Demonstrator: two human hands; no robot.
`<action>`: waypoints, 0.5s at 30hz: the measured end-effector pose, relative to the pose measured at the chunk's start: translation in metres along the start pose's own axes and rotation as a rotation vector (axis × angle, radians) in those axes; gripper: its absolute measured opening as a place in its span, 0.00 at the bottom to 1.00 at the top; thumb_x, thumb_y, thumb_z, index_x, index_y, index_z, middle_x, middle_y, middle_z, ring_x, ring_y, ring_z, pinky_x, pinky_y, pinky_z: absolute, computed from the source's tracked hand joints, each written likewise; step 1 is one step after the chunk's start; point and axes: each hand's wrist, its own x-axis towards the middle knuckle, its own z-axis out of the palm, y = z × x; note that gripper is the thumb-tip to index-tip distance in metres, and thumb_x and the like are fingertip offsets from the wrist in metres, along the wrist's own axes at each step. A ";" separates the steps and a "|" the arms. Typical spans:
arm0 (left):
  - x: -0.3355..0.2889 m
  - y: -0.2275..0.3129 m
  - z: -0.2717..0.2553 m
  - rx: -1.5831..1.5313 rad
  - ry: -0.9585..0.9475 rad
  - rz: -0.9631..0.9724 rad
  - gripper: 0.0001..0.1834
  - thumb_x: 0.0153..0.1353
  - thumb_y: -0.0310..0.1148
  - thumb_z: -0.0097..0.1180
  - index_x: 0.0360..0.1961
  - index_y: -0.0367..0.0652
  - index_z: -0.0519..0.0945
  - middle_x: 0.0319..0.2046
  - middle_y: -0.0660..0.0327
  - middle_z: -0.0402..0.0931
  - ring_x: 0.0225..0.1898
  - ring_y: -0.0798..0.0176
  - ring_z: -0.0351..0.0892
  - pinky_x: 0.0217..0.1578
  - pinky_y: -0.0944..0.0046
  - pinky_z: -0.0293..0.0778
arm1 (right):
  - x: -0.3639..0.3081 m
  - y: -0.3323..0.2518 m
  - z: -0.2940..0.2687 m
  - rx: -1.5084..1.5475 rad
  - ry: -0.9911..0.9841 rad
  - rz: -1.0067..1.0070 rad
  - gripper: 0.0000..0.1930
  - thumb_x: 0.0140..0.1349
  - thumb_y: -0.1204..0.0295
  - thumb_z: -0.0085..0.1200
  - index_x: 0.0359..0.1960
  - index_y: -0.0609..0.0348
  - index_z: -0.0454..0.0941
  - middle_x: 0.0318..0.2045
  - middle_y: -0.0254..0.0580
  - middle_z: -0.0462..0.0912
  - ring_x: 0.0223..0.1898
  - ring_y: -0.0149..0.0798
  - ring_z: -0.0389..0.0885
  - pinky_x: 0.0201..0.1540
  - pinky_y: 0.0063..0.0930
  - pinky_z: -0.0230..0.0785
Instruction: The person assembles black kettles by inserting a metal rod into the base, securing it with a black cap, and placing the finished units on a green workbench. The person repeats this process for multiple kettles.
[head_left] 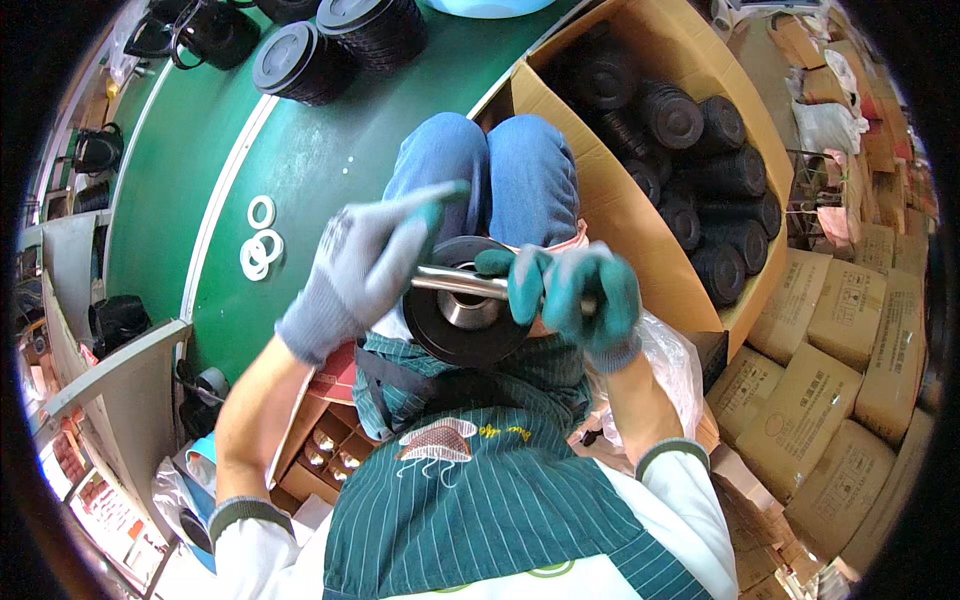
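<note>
As the bright metal rod (pixel 450 281) gleams dead centre of the frame, it slants slightly down to the right, smooth and slim, crossing above a broad black round piece (pixel 447 340) with a shiny metal collar (pixel 472 312) at its middle! And look at the right hand (pixel 590 300), green-tipped glove closed firmly around the rod's right end, forearm rising from the lower right. Over on the left, the left hand (pixel 370 255) is a touch blurred, index finger stretched towards the upper right, thumb side near the rod's other end; whether it grips anything, I cannot tell! On to the writing: yellow lettering (pixel 503 433) in script on the striped green apron (pixel 470 510), and dark printing across the brown cartons (pixel 825 400) at lower right.
</note>
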 end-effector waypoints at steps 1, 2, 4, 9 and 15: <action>0.008 -0.018 0.007 0.102 0.096 0.309 0.21 0.74 0.34 0.48 0.61 0.37 0.81 0.22 0.53 0.77 0.26 0.51 0.82 0.33 0.55 0.77 | -0.005 0.001 0.006 -0.058 0.016 -0.040 0.28 0.78 0.51 0.43 0.27 0.60 0.82 0.27 0.41 0.81 0.35 0.44 0.80 0.56 0.47 0.74; 0.012 -0.015 0.005 -0.094 -0.030 0.137 0.21 0.73 0.33 0.50 0.62 0.36 0.80 0.26 0.52 0.79 0.28 0.50 0.83 0.33 0.56 0.77 | -0.012 0.000 0.012 -0.118 0.040 -0.082 0.29 0.77 0.50 0.43 0.25 0.60 0.82 0.25 0.40 0.80 0.35 0.45 0.80 0.60 0.51 0.72; 0.015 -0.032 0.012 -0.009 -0.010 0.232 0.23 0.69 0.30 0.55 0.63 0.33 0.77 0.36 0.51 0.81 0.35 0.49 0.84 0.37 0.56 0.79 | -0.012 0.003 0.013 -0.216 0.006 -0.170 0.25 0.74 0.53 0.48 0.26 0.59 0.83 0.23 0.39 0.80 0.36 0.47 0.80 0.65 0.59 0.67; 0.044 -0.078 0.022 0.326 0.083 0.608 0.31 0.65 0.27 0.58 0.70 0.35 0.70 0.47 0.49 0.80 0.48 0.48 0.83 0.50 0.57 0.79 | 0.000 -0.012 0.024 -0.768 -0.352 -0.211 0.10 0.52 0.60 0.66 0.27 0.53 0.84 0.23 0.32 0.79 0.43 0.49 0.80 0.70 0.69 0.59; 0.107 -0.050 0.058 -0.252 -0.356 0.293 0.21 0.72 0.47 0.51 0.54 0.45 0.84 0.39 0.54 0.84 0.43 0.56 0.85 0.49 0.57 0.79 | 0.024 -0.016 0.088 -1.408 -0.712 0.045 0.17 0.54 0.52 0.64 0.24 0.53 0.81 0.17 0.32 0.68 0.28 0.39 0.75 0.52 0.49 0.72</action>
